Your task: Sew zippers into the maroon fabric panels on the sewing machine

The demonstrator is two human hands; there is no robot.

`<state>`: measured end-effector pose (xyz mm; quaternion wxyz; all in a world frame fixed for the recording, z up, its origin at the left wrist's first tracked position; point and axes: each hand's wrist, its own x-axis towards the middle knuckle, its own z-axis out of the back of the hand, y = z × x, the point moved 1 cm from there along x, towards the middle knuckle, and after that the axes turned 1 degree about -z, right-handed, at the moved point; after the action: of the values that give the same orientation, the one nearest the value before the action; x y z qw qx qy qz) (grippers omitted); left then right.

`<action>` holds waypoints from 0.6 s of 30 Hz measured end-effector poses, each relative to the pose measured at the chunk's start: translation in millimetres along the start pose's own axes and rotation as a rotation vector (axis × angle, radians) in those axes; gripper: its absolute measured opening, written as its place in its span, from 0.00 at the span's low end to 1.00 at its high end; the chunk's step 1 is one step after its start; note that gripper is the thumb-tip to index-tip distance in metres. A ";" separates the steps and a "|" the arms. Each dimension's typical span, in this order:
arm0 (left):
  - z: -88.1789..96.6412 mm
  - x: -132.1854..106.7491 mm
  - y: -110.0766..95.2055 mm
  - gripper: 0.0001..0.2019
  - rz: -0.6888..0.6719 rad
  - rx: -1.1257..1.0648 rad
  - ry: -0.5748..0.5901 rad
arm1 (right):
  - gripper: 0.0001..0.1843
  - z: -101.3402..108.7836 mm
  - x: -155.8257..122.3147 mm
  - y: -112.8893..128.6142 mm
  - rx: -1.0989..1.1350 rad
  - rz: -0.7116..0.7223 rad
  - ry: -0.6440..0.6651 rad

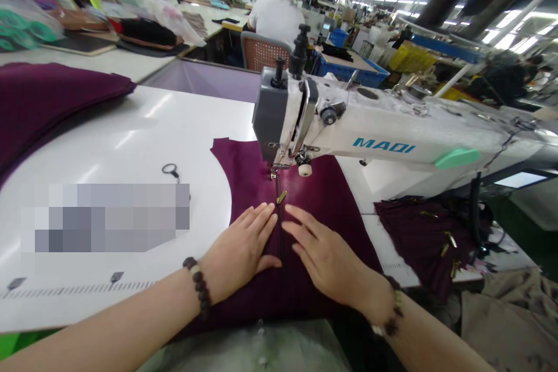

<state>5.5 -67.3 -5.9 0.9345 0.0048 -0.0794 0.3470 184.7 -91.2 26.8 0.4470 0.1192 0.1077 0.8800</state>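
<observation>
A dark purple fabric piece with a zipper down its middle lies on the white table under the needle of a white sewing machine. My left hand rests flat on the fabric just left of the zipper, fingers stretched out together. My right hand lies flat on the fabric just right of the zipper, fingers extended toward the presser foot. A brass zipper pull sits between my fingertips and the needle. Both wrists wear bead bracelets.
A pile of purple fabric lies at the far left of the white table. More purple pieces with brass zippers are heaped to the right. A small key ring lies on the table. A person in white sits ahead.
</observation>
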 end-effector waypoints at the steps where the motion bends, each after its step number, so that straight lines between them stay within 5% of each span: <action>1: -0.3 -0.2 0.0 0.36 0.006 -0.006 0.001 | 0.20 -2.7 10.9 -6.2 -0.047 -0.007 -0.024; 7: 0.8 -0.3 0.7 0.38 0.006 -0.001 0.004 | 0.21 -25.0 32.2 -30.1 -0.123 0.000 -0.026; 18: 1.6 -1.1 6.3 0.37 -0.050 0.037 0.016 | 0.23 -26.8 23.5 -18.6 -0.098 -0.051 -0.017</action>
<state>0.3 -63.4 -4.8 0.9433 0.0213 -0.0656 0.3248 177.2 -63.6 -1.5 0.4753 0.1017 0.0637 0.8716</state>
